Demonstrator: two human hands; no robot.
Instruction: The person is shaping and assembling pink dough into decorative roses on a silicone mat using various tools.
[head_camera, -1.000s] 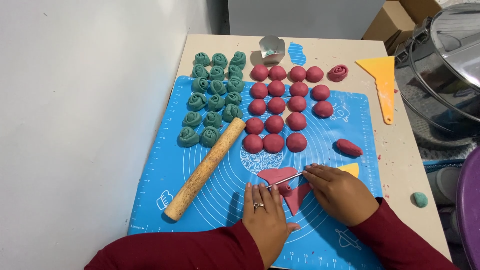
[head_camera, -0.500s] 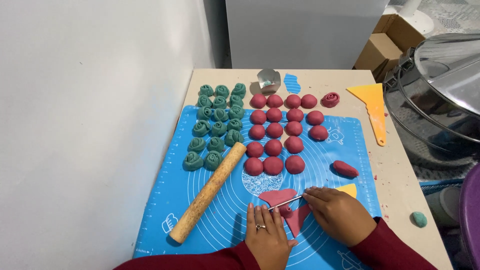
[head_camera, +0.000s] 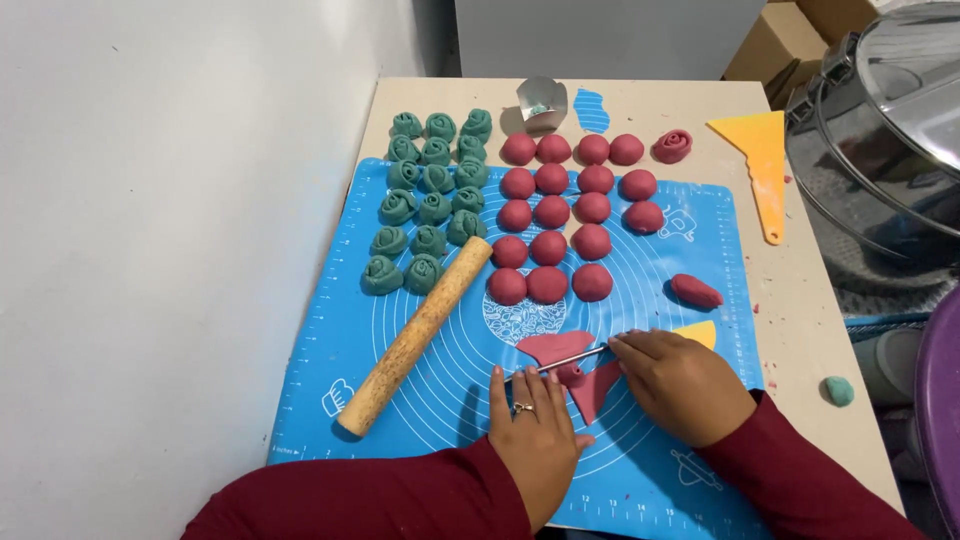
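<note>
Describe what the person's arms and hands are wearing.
Both arms wear long dark red sleeves that reach the wrists. The left hand is bare apart from a ring with a small dark setting on one finger. The right hand is bare, with no ring or watch showing.

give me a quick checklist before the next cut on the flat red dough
1. Left hand steadies the flat red dough: ok, fingertips rest at its edge.
2. Right hand grips the thin metal tool: ok, tool lies across the dough.
3. Left fingers clear of the tool tip: not ok, they sit right beside it.
4. Rolling pin out of the way: ok, it lies apart to the left on the blue mat.
5. Red balls clear of the cut: ok, a gap shows.
6. Dough cut through: cannot tell.
</note>
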